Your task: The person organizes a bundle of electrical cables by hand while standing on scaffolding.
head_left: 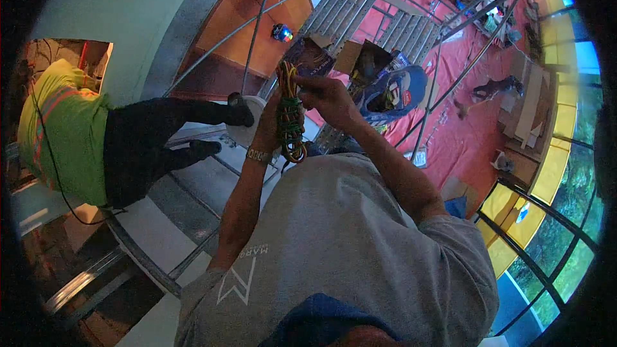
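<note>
L hand (268, 121) grips wrapped cord bundle (290, 119); R hand (330, 99) adj. to far-end loops (286, 76), grip can't tell.

The cord bundle (290, 115) lay in the left hand (270, 121), before the torso, with the right hand (326, 97) at its right side. Beyond, a box (348, 56) sat on the scaffold platform (416, 31), a bag (411, 85) toward the platform's right edge. The floor (479, 132) spread past that edge. Leftward, a co-worker (72, 135) was before a wall opening (98, 56).
</note>
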Demonstrator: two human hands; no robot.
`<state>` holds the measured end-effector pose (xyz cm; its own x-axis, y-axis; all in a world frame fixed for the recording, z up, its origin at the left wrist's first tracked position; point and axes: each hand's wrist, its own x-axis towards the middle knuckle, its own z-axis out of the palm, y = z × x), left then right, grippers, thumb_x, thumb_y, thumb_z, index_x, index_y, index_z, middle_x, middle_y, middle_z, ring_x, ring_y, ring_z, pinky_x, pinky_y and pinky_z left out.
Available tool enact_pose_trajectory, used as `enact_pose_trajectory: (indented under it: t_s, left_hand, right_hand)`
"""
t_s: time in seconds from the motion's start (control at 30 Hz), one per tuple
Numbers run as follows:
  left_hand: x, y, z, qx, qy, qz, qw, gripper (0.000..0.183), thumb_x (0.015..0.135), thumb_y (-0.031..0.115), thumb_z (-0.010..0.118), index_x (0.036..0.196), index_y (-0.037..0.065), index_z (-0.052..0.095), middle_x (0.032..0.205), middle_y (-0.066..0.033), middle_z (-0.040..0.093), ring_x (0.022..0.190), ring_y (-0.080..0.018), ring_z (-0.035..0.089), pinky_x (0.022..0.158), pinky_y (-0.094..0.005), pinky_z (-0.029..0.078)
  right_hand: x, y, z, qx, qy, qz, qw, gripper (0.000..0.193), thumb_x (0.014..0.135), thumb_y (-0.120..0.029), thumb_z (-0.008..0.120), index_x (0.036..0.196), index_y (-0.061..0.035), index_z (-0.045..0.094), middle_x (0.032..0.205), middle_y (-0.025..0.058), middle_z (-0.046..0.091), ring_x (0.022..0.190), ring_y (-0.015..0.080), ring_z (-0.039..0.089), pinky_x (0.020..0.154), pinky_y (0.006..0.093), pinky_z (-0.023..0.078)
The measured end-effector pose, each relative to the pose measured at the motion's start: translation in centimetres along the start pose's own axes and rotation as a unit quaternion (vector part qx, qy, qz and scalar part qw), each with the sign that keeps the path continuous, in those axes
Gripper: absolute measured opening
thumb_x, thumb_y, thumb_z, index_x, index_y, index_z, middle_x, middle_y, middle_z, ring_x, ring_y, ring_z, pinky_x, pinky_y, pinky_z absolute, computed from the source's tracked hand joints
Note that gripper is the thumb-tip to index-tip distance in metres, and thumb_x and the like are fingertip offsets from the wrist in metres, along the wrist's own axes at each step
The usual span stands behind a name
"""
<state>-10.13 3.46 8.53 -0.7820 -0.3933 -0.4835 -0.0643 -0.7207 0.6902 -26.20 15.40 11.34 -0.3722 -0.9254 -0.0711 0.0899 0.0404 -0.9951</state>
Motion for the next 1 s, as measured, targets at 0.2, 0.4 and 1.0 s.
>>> enact_pose_trajectory:
  t_s: [0.2, 0.4, 1.0]
  left_hand:
    - [0.6, -0.4, -0.8, -0.056, 0.005, -0.050, 0.997, 0.051, 0.100, 0.058, 0.054, 0.116, 0.010, 0.057, 0.082, -0.0054, 0.066, 0.062, -0.0182, 0.067, 0.053, -0.0360, 0.060]
    - [0.2, -0.8, -1.3, -0.010, 0.016, -0.017, 1.000, 0.052, 0.099, 0.059, 0.055, 0.113, 0.009, 0.057, 0.084, -0.0069, 0.067, 0.062, -0.0179, 0.067, 0.053, -0.0354, 0.060]
    - [-0.6, 0.3, 0.1, 0.001, 0.019, -0.002, 1.000, 0.048, 0.100, 0.054, 0.056, 0.110, 0.007, 0.059, 0.078, -0.0048, 0.064, 0.060, -0.0153, 0.064, 0.053, -0.0313, 0.056]
  right_hand:
    - [1.2, 0.4, -0.9, 0.030, -0.023, 0.006, 0.999, 0.039, 0.097, -0.010, 0.066, 0.134, 0.0013, 0.064, 0.090, 0.0043, 0.070, 0.080, 0.0100, 0.063, 0.073, 0.0287, 0.054]
    - [0.2, 1.8, 0.2, -0.021, -0.004, 0.029, 0.999, 0.036, 0.096, -0.008, 0.066, 0.130, 0.0016, 0.067, 0.085, 0.0038, 0.069, 0.075, 0.0102, 0.063, 0.071, 0.0282, 0.054]
    - [1.6, 2.8, -1.4, 0.092, -0.007, -0.005, 0.996, 0.035, 0.089, -0.007, 0.073, 0.122, 0.0040, 0.070, 0.090, 0.0051, 0.070, 0.077, 0.0125, 0.063, 0.072, 0.0289, 0.054]
